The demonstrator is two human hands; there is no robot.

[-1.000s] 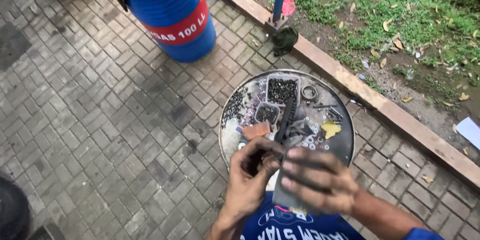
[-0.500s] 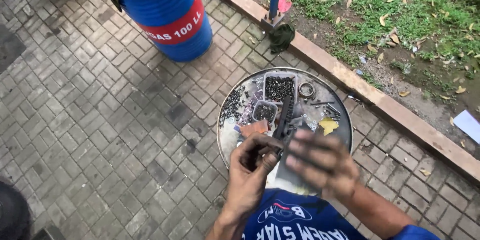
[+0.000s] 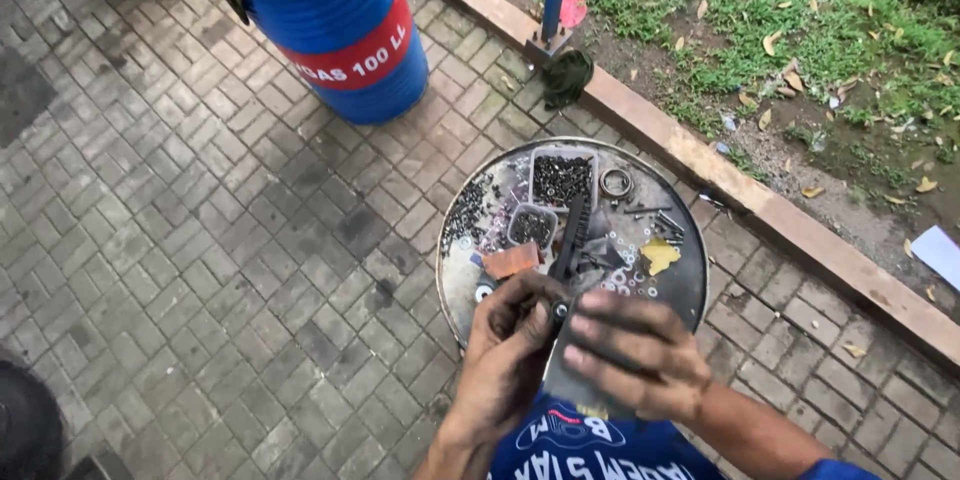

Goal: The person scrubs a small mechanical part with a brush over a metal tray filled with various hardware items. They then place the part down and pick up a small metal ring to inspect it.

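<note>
The small dark part (image 3: 557,312) pinched between the greasy left hand (image 3: 512,352) and right hand (image 3: 632,352) is mostly covered by fingers (its kind unreadable); the blue drum (image 3: 335,25) is cut off at the top edge.

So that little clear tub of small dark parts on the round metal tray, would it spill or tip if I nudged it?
The small clear tub is open-topped and looks filled with loose dark bits, so a hard knock would probably scatter them. It looks low and squat, so it would likely slide on the round metal tray rather than tip. Thin plastic walls may flex when pinched.

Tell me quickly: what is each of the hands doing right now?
Left hand: closed on a small dark part.
Right hand: open, flat, fingers spread.
</note>
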